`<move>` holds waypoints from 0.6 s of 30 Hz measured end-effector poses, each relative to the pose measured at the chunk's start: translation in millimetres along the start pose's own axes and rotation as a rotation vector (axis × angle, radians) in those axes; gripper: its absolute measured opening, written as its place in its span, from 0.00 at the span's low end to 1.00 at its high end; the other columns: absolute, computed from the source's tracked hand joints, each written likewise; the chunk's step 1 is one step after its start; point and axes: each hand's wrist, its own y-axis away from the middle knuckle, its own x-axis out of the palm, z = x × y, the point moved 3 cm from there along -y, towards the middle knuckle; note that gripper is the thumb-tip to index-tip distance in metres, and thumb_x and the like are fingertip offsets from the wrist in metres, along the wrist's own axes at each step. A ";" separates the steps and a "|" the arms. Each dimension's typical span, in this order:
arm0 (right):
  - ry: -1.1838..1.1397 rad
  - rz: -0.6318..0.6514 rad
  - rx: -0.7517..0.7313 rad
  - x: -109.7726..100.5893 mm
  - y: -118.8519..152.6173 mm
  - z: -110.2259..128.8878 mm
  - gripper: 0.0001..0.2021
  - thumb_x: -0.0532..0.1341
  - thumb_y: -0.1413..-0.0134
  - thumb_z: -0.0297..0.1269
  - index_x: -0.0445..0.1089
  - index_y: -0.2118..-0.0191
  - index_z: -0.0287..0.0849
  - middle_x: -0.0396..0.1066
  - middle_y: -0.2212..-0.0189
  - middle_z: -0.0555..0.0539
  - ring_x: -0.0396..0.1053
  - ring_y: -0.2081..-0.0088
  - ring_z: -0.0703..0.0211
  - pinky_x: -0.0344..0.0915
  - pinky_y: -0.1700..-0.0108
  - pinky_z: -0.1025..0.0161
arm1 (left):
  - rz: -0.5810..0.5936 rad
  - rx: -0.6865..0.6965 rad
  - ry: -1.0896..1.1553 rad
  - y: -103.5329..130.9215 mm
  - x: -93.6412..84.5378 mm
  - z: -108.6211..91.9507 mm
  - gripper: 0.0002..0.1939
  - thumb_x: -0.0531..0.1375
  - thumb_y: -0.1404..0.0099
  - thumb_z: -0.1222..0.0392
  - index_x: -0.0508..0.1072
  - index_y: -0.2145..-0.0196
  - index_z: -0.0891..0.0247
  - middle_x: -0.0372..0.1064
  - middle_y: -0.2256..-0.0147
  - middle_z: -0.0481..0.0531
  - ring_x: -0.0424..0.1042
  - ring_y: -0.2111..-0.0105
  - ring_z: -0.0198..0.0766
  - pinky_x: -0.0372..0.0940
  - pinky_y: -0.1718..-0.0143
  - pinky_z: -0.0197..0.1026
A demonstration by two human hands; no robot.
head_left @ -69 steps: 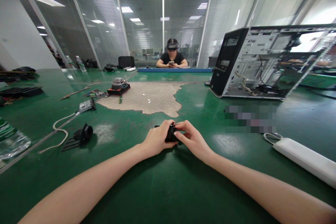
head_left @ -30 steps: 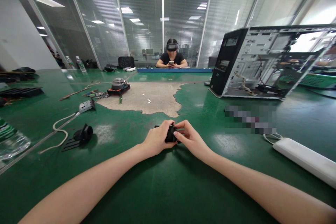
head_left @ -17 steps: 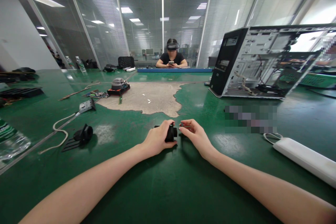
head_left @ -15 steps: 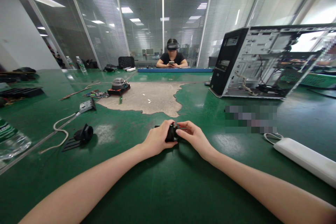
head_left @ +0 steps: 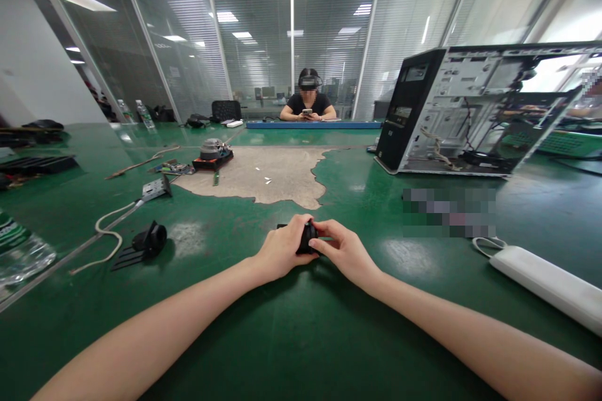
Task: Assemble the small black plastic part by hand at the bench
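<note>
One black part (head_left: pixel 305 240): my left hand (head_left: pixel 283 245) clamps its body, presumably to steady it, while my right hand (head_left: pixel 347 250) pinches its exposed end.

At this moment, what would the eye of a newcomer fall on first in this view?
Probably the big open computer case, on the right side of the green table. Next, at the centre, the left hand holds a small black object, with the right hand at its right end. Beyond them lies a pale, ragged-edged patch.
</note>
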 end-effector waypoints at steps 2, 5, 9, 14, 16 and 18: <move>0.010 0.010 0.001 -0.4 0.3 0.3 0.10 0.58 0.53 0.36 0.66 0.61 0.43 0.68 0.64 0.48 0.67 0.61 0.59 0.65 0.58 0.60 | 0.000 -0.004 0.009 0.0 0.2 0.1 0.31 0.59 0.48 0.52 0.48 0.50 0.57 0.59 0.53 0.53 0.67 0.59 0.45 0.62 0.63 0.45; -0.053 0.038 0.059 -0.7 -2.3 -2.4 0.09 0.56 0.51 0.36 0.65 0.62 0.43 0.69 0.65 0.48 0.68 0.63 0.60 0.65 0.59 0.60 | 0.004 -0.009 0.017 -0.2 -0.1 0.0 0.32 0.59 0.48 0.52 0.48 0.50 0.57 0.59 0.53 0.53 0.67 0.59 0.45 0.62 0.62 0.45; -0.096 0.051 0.108 -0.6 -4.2 -5.2 0.10 0.58 0.53 0.36 0.63 0.62 0.42 0.68 0.65 0.48 0.67 0.62 0.60 0.65 0.59 0.60 | 0.004 -0.021 0.021 -0.4 -0.7 0.2 0.32 0.59 0.49 0.51 0.49 0.49 0.57 0.59 0.53 0.54 0.67 0.59 0.45 0.62 0.63 0.45; -0.105 0.110 0.024 2.5 2.7 2.2 0.08 0.56 0.51 0.35 0.61 0.62 0.44 0.66 0.65 0.50 0.67 0.62 0.61 0.67 0.61 0.62 | -0.006 -0.004 0.014 -0.1 -1.1 -0.3 0.30 0.59 0.48 0.53 0.49 0.50 0.57 0.60 0.54 0.53 0.68 0.60 0.45 0.62 0.64 0.44; -0.121 0.095 0.000 2.9 4.0 4.2 0.07 0.56 0.51 0.35 0.61 0.63 0.44 0.65 0.64 0.50 0.66 0.60 0.61 0.67 0.61 0.63 | -0.008 -0.012 0.014 0.0 -1.0 -0.5 0.30 0.59 0.48 0.53 0.49 0.50 0.57 0.60 0.54 0.52 0.68 0.60 0.45 0.62 0.64 0.44; -0.133 0.075 0.007 3.0 3.0 3.2 0.06 0.55 0.50 0.37 0.61 0.64 0.44 0.65 0.65 0.50 0.66 0.61 0.61 0.67 0.63 0.63 | -0.006 -0.028 0.015 -0.2 -1.0 -0.6 0.31 0.59 0.48 0.52 0.50 0.50 0.57 0.61 0.54 0.52 0.68 0.61 0.45 0.62 0.64 0.44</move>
